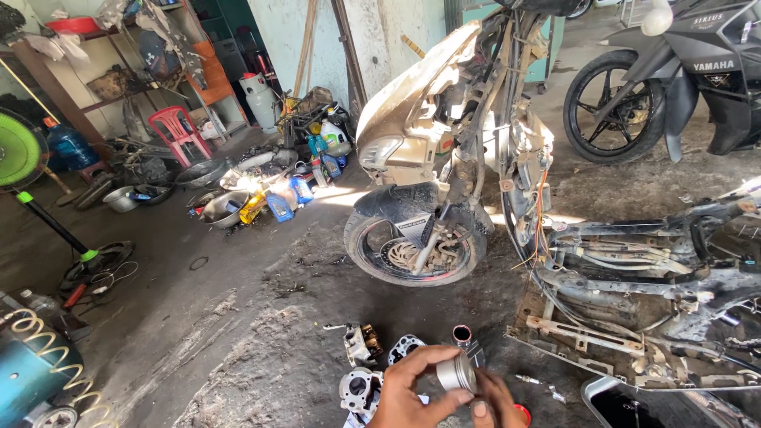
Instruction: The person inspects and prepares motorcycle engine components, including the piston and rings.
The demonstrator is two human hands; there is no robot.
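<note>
I'm inspecting the short silver metal piston [457, 372]: left hand [408, 396] fingers pinching it, right hand [493, 403] steadying underneath, grip unclear. Next needs careful turning.

Counts, placed relative to stripped motorcycle [476, 158]:
- Motorcycles: 2, stripped one plus black one [682, 71] behind right.
- Hands: 2, left hand [408, 392], right hand [495, 400], in front.
- Piston [457, 372]: 1.
- Engine parts on floor in front: about 4 [361, 388].
- Red plastic chair [176, 131]: 1, far left.
- Green fan [20, 150]: 1, far left.
</note>
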